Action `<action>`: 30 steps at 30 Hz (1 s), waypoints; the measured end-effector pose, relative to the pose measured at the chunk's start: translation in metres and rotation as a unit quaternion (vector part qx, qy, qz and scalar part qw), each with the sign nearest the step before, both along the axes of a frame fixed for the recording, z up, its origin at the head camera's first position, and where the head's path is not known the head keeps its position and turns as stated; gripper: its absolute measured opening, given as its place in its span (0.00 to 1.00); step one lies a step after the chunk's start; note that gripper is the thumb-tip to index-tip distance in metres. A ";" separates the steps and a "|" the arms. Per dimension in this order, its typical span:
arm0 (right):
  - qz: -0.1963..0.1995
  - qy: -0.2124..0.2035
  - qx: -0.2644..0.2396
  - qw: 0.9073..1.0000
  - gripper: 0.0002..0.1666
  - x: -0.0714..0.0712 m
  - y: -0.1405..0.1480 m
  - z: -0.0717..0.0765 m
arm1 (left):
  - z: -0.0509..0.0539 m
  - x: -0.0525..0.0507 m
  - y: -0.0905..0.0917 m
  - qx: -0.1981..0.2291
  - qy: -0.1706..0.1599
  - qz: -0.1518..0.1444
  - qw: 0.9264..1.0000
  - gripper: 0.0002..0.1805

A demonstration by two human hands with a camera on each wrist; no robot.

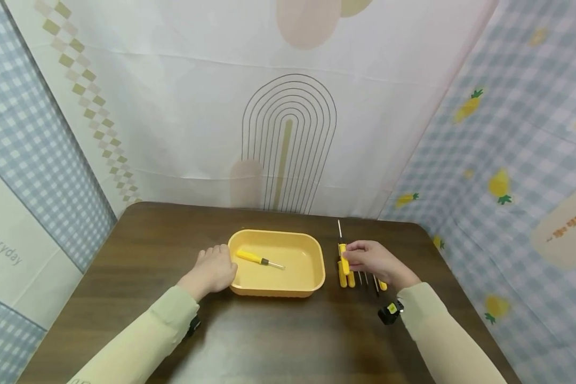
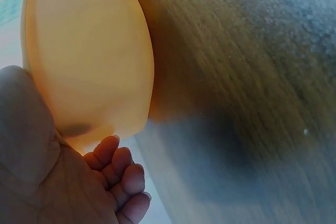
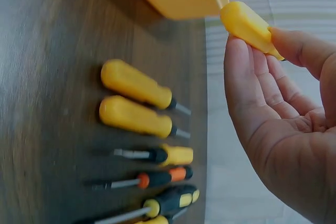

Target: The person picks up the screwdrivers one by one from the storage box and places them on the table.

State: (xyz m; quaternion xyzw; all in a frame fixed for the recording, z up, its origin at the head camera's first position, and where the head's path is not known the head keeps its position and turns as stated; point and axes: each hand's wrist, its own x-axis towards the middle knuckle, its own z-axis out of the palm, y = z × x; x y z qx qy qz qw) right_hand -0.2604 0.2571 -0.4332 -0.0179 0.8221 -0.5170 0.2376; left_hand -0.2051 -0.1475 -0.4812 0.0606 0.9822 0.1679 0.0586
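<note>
Between thumb and fingers my right hand [image 1: 375, 261] pinches the yellow handle of a screwdriver [image 1: 344, 258], its metal shaft pointing away toward the wall. The right wrist view shows this raised handle [image 3: 247, 24] above the table. Below it, several screwdrivers lie in a row: two yellow-handled ones [image 3: 136, 84], an orange and black one [image 3: 167, 177] and a black and yellow one [image 3: 176, 199] among them. My left hand [image 1: 214, 269] grips the left end of a yellow plastic tray [image 1: 295, 293], fingers curled at its edge. One yellow-handled screwdriver [image 1: 254, 258] lies inside the tray.
The dark wooden table [image 1: 288, 341] has rounded far corners. A patterned white cloth [image 1: 187, 117] hangs right behind it, and blue checked cloth [image 1: 518, 133] hangs along the right side. A small black wrist camera [image 1: 390, 311] sits at my right cuff.
</note>
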 end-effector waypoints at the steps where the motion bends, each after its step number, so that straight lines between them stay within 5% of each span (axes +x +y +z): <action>1: -0.001 0.002 0.002 1.000 0.31 0.000 0.004 -0.001 | 0.000 0.000 0.000 0.001 -0.002 -0.001 1.000 0.22; 22: -0.016 0.013 0.043 0.999 0.37 -0.001 0.068 -0.018 | -0.001 0.002 -0.003 0.006 0.006 -0.004 1.000 0.20; 30: -0.041 0.018 0.040 0.998 0.29 -0.001 0.088 -0.026 | 0.001 0.003 -0.003 0.006 0.003 -0.006 1.000 0.20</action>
